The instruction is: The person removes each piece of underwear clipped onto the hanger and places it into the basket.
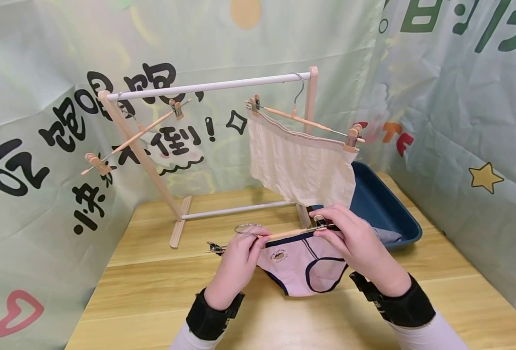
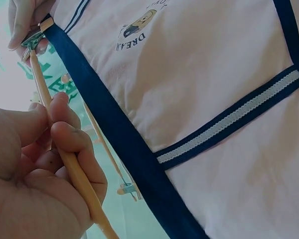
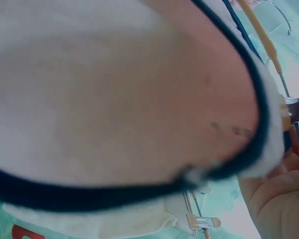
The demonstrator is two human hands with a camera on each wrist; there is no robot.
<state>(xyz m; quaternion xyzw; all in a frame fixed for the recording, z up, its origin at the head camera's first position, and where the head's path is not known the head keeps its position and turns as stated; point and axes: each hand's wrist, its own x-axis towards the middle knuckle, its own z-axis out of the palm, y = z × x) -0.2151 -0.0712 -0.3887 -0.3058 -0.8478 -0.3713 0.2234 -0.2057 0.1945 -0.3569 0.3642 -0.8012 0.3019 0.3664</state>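
Pink briefs point(image 1: 294, 260) with navy trim hang below a wooden clip hanger point(image 1: 288, 234) held above the table. My left hand point(image 1: 239, 262) curls round the hanger's bar near its metal hook; in the left wrist view the left hand point(image 2: 45, 164) grips the wooden rod beside the navy waistband point(image 2: 104, 119). My right hand point(image 1: 363, 243) pinches the clip point(image 1: 320, 222) at the right end, at the waistband's corner. In the right wrist view the briefs point(image 3: 114, 109) fill most of the picture, with the right hand point(image 3: 284, 184) at the clip on the right edge.
A drying rack point(image 1: 209, 86) stands behind, with an empty clip hanger point(image 1: 144, 131) at left and a cream garment point(image 1: 301, 160) clipped on a hanger at right. A blue basin point(image 1: 386, 209) holding grey cloth point(image 1: 386, 235) sits at the right rear of the table point(image 1: 152, 291).
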